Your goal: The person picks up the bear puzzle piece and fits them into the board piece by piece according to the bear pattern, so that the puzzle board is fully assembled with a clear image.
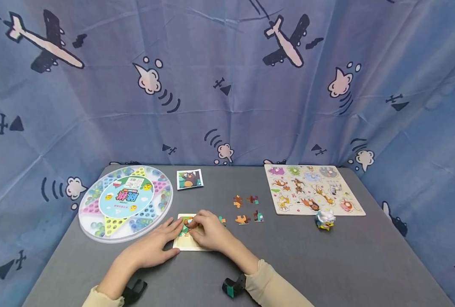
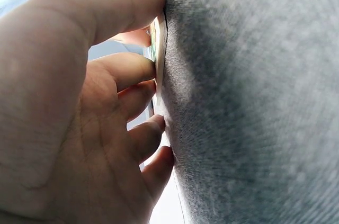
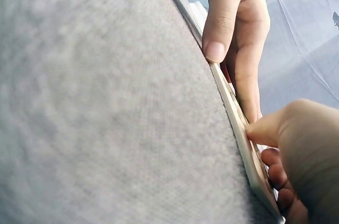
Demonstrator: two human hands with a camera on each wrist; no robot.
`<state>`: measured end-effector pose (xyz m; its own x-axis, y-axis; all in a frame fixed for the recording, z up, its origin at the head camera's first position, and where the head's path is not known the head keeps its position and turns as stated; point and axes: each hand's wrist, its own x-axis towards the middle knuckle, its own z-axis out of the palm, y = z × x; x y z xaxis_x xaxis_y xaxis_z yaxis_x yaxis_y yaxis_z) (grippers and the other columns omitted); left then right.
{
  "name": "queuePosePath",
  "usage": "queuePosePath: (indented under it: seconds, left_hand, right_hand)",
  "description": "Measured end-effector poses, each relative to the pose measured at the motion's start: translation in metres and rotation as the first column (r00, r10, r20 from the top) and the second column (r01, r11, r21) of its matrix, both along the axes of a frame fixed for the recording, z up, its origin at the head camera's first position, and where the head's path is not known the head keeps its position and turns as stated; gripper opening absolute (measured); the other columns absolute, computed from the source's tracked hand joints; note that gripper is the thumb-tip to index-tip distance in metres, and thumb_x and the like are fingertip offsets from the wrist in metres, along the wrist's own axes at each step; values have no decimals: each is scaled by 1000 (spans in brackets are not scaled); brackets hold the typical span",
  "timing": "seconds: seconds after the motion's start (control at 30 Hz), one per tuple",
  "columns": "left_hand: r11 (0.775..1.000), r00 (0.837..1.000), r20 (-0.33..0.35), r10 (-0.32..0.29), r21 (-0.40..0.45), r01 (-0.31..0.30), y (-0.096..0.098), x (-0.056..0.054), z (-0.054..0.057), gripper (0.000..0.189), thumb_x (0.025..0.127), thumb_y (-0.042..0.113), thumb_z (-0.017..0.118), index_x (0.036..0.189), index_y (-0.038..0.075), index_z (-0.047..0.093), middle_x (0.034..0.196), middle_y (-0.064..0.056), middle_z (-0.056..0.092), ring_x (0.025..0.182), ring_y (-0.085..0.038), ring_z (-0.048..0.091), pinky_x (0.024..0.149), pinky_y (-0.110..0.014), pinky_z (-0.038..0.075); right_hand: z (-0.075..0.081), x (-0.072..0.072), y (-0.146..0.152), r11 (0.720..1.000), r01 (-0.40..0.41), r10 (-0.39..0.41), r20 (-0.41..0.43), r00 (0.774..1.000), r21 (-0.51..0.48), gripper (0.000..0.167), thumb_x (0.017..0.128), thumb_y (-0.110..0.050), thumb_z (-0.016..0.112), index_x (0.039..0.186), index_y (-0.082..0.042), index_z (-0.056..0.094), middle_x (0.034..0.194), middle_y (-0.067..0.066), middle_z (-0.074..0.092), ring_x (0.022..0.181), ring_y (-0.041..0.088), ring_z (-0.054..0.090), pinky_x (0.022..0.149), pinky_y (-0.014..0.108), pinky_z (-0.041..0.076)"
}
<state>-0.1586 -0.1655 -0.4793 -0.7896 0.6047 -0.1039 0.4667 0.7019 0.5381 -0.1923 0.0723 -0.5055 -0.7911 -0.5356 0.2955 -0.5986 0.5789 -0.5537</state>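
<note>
A wooden puzzle board (image 1: pixel 187 244) lies on the grey table, with green and brown pieces fitted in its upper left part. My left hand (image 1: pixel 151 247) rests at the board's left side, fingers extended; its thumb and fingertips touch the edge in the left wrist view. Over the board, my right hand (image 1: pixel 211 232) has thumb and forefinger together on a small brown puzzle piece (image 1: pixel 189 224), and the hand covers the board's right part. Just right of it lie several loose pieces, among them an orange-brown one (image 1: pixel 242 219) and a green-and-brown one (image 1: pixel 258 216).
At left is a round Chinese checkers set (image 1: pixel 93 228). A bear picture card (image 1: pixel 189 179) lies behind the puzzle board. An animal knob-puzzle board (image 1: pixel 285 208) lies at back right, with a small toy figure (image 1: pixel 325 220) at its front edge. A patterned curtain (image 1: pixel 197 85) hangs behind the table.
</note>
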Motion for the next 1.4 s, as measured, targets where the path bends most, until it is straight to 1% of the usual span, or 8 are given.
queuePosePath:
  seconds: [0.23,0.37,0.6,0.87,0.97,1.13,1.27,1.4]
  left_hand:
    - [1000,1000,18,10,0,-10,4,3,5,73,104,28,68,164,3,36,174,-13,27,161,-47,17,125,-67,25]
    - [1000,1000,13,-13,13,13,8,3,4,72,104,21,66,165,0,33,174,-16,25,162,-44,16,126,-64,25]
    - [998,999,-19,-47,31,48,9,-3,-4,78,102,34,70,162,-3,37,173,-20,27,161,-42,19,127,-62,25]
    - [998,998,-6,-62,24,62,8,-7,-4,79,103,37,69,162,-3,37,173,-19,27,161,-43,18,126,-64,25]
    - [998,998,5,-58,25,58,8,-8,-4,79,103,38,69,162,-3,37,174,-18,26,162,-42,17,126,-64,24]
    - [999,999,14,-46,18,46,8,-9,-5,79,103,39,69,163,-1,37,174,-16,25,162,-41,16,127,-63,24]
    - [999,999,9,-49,15,48,7,-9,-6,80,103,39,69,163,0,36,175,-16,24,162,-41,15,127,-62,23]
    - [998,998,-3,-56,22,56,7,-10,-7,80,103,40,69,163,0,37,175,-15,25,162,-41,16,127,-62,24]
  right_hand:
    - [0,0,-3,1000,17,-17,-36,999,-3,5,94,-11,79,98,-11,81,101,3,72,95,17,66,83,29,56]
    - [-1,0,-3,999,13,-14,-30,999,-30,3,92,-10,79,95,-11,79,98,1,71,91,14,64,81,26,55]
    - [-4,-1,-2,999,25,-25,3,1000,-46,10,93,-10,79,92,-13,70,90,-3,65,81,5,53,75,20,49]
    - [10,-4,7,998,-10,15,79,997,-69,6,94,-8,78,98,-9,74,93,2,67,80,11,61,72,18,50]
    - [19,-10,18,996,24,-16,80,997,-92,11,96,-9,77,107,-6,75,97,4,69,83,16,64,71,21,52]
    - [30,-24,45,987,120,-114,64,991,-107,20,96,-11,78,115,-6,76,104,4,71,91,18,64,73,27,53]
    - [32,-37,72,974,198,-193,49,980,-109,23,93,-12,81,114,-6,77,105,5,72,94,21,66,77,34,57]
    - [29,-48,99,955,274,-267,76,961,-116,27,93,-12,82,117,-2,76,109,10,73,99,27,69,87,45,59]
